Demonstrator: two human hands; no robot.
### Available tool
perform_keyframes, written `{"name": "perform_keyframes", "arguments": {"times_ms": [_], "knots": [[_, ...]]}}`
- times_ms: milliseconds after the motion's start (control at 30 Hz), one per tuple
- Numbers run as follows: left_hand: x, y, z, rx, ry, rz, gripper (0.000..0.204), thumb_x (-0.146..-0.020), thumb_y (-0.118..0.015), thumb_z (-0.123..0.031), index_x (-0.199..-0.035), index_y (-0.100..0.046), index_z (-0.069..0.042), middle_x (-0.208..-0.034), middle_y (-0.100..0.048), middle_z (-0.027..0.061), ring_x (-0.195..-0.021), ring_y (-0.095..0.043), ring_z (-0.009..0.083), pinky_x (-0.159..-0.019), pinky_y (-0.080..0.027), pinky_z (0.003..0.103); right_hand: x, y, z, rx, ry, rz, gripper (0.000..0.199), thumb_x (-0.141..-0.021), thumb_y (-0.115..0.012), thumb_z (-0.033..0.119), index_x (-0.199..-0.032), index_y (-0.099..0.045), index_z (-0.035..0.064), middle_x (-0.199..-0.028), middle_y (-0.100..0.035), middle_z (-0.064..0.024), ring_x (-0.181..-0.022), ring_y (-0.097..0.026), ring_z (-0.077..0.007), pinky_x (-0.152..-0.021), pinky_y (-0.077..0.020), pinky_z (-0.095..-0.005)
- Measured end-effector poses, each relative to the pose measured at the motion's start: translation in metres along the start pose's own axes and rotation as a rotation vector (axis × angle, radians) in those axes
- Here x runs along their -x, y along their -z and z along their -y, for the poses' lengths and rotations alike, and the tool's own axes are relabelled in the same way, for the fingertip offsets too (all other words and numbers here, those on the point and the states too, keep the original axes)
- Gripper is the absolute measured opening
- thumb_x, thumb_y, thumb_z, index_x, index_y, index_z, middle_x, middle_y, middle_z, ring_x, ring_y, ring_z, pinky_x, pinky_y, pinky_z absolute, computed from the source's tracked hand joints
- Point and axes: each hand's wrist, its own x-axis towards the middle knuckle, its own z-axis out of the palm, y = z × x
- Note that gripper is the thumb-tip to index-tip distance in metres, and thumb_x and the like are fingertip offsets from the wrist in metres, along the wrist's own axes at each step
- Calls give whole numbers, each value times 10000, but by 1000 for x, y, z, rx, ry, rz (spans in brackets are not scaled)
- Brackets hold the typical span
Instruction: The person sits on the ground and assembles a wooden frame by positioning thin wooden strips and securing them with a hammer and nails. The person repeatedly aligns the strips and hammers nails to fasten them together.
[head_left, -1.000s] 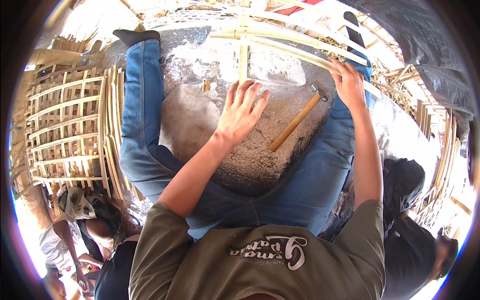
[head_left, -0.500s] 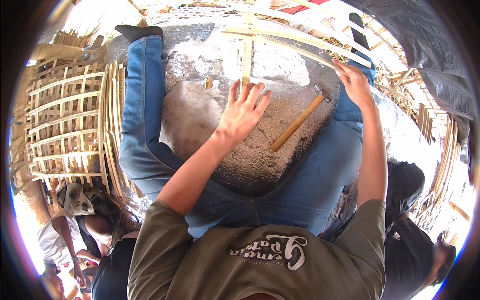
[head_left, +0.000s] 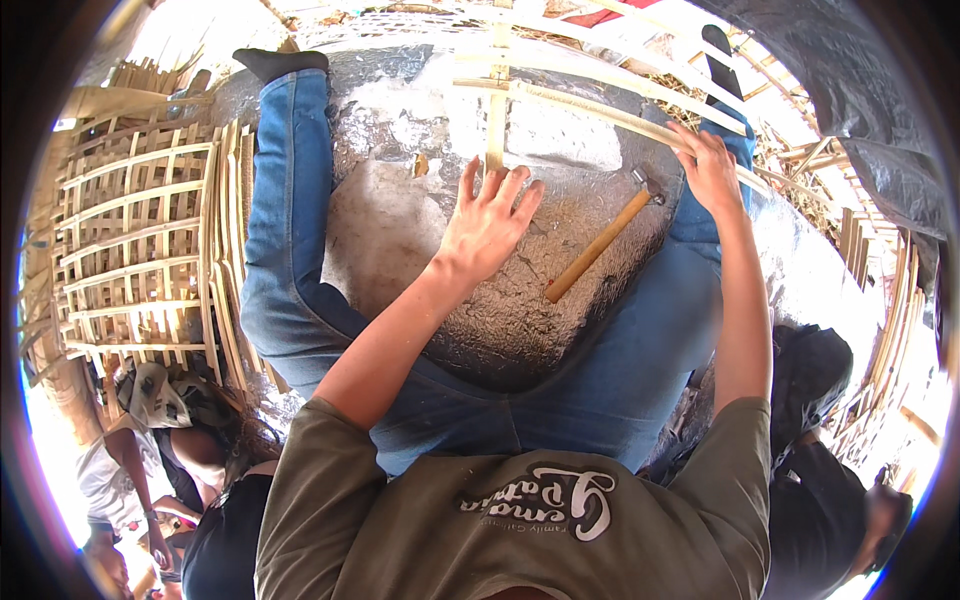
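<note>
a hammer [head_left: 604, 246] lies near pale strips [head_left: 700, 107]
the left hand [head_left: 490, 218] is spread wide by a straight strip [head_left: 496, 135]; the right hand [head_left: 713, 177] holds a long, bent strip [head_left: 600, 111].

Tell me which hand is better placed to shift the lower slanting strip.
Probably the right hand: it touches that strip, while the left hand is near the end of another strip.
</note>
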Motion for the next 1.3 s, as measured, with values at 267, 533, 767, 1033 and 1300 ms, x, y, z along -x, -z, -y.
{"name": "perform_keyframes", "arguments": {"times_ms": [267,533,767,1033,1300], "knots": [[-8,3,0,41,28,-38,411,-900,-725,-191,-1276,-595,-88,-1283,-528,91,-1216,-560,269,-1147,-326,609,2,-9,3,113,3,-50,464,-968,-639,237,-1423,-560,284,-1102,-599,-65,-1122,-559,-260,-1001,-434,-471],[-32,13,-4,114,131,-47,347,-916,-711,-206,-1231,-622,-91,-1204,-601,91,-1133,-621,268,-1142,-321,598,-3,-10,2,201,-5,-26,446,-984,-598,204,-1422,-539,260,-1153,-587,-65,-1160,-527,-261,-994,-416,-470],[-42,-1,-2,61,91,-43,348,-910,-713,-166,-1237,-624,-87,-1205,-596,100,-1157,-609,266,-1177,-299,599,-5,-12,1,191,14,-14,467,-973,-611,182,-1427,-526,248,-1173,-580,-69,-1176,-520,-265,-1002,-410,-473],[-52,5,-2,350,175,-74,335,-897,-717,-138,-1197,-621,-24,-1240,-502,123,-1182,-538,346,-955,-579,447,-9,-16,-8,172,55,-34,522,-943,-635,142,-1443,-512,228,-1153,-564,-75,-1163,-518,-281,-1002,-408,-467],[-71,10,-3,145,109,-154,424,-903,-705,-146,-1285,-576,-15,-1312,-464,169,-1288,-453,379,-1093,-445,503,-15,-11,-4,169,6,57,462,-987,-593,182,-1438,-513,237,-1269,-571,-101,-1254,-498,-293,-1055,-389,-481]]}}
